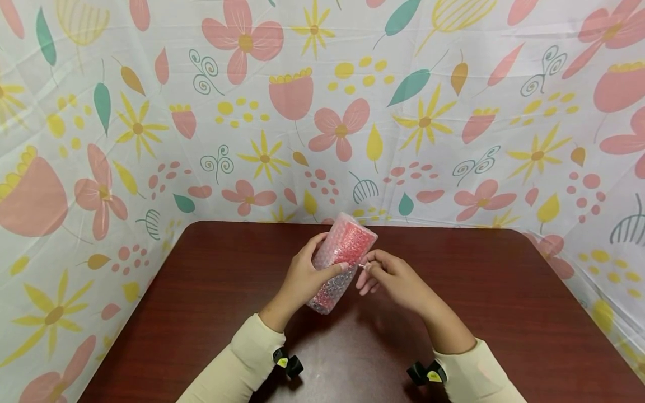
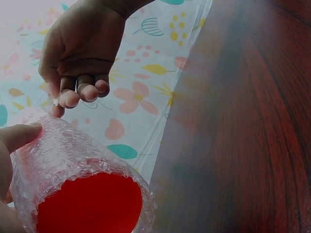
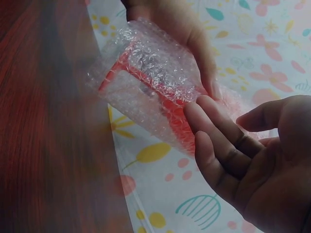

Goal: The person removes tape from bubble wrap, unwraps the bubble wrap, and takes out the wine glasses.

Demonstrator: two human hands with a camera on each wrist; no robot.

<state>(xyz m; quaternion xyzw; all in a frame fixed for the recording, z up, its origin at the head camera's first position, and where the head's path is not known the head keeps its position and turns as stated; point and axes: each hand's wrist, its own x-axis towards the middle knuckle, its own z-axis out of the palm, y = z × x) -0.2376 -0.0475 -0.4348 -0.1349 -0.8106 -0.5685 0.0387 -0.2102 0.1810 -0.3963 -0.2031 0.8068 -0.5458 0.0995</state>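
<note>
A red, roughly cylindrical object in bubble wrap (image 1: 347,243) is held up above the table, tilted. My left hand (image 1: 302,274) grips it from the left, thumb lying across the front of the wrap. In the left wrist view its flat red end (image 2: 92,204) shows inside the wrap's open rim. My right hand (image 1: 393,277) is at the right side of the bundle. Its thumb and forefinger pinch a small whitish strip (image 1: 361,266) at the wrap's edge, while the other fingers extend loosely. What the strip is cannot be made out.
A dark reddish-brown table (image 1: 478,291) lies below both hands. Behind it and at the sides hangs a white cloth (image 1: 353,184) printed with flowers and leaves. Each forearm carries a black wrist camera (image 1: 287,362) at the cuff.
</note>
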